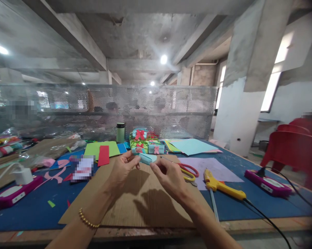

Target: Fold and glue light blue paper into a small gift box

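Over a brown cardboard sheet [111, 209], both hands hold a small light-blue folded craft piece [147, 158] that looks like foam or stiff paper. My left hand [122, 169] pinches its left end between thumb and fingers. A gold bead bracelet [87, 220] circles that wrist. My right hand [170, 176] grips the right end, thumb in front. Just behind the piece sit several small green and blue bag-like crafts [156, 148] with pink and red bows. Scissors with red and yellow handles [189, 172] lie beside my right hand, partly hidden by it.
Right of the cardboard are a yellow glue gun [223, 187] with a cord, purple paper [218, 169] and a purple power strip [267, 183]. Another power strip [16, 192] lies left. Behind are coloured sheets [194, 146], a green bottle [120, 132] and a perforated metal screen [99, 117].
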A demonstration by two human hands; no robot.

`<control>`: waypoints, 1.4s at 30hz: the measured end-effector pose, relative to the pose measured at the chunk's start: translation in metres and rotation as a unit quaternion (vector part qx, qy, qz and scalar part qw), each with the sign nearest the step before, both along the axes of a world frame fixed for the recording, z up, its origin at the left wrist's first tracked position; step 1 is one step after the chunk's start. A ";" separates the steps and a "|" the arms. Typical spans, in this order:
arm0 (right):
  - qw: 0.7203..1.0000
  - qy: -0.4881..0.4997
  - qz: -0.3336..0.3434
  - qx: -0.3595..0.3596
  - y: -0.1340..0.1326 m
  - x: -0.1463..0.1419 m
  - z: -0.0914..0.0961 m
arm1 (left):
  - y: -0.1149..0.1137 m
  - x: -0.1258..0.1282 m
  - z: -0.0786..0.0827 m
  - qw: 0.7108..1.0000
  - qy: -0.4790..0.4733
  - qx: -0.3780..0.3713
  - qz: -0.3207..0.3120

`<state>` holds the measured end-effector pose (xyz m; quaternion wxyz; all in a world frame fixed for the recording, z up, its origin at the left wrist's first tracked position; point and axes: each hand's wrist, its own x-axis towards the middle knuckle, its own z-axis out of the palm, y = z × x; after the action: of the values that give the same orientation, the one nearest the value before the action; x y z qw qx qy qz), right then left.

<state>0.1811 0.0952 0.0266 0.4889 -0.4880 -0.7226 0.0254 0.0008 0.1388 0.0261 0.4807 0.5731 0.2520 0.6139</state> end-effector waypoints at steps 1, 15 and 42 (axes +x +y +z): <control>1.000 -0.002 -0.012 -0.008 0.001 -0.003 0.001 | 0.000 0.000 0.000 1.000 0.002 0.003 0.005; 0.999 0.024 -0.004 -0.033 0.012 -0.011 -0.006 | 0.003 0.001 -0.002 0.999 0.031 0.004 0.024; 0.999 -0.012 -0.028 0.021 0.010 0.001 -0.001 | 0.001 0.002 0.000 0.999 0.046 0.011 0.023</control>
<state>0.1821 0.1049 0.0252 0.4910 -0.4980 -0.7147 -0.0098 0.0025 0.1402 0.0259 0.4479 0.5999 0.2801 0.6009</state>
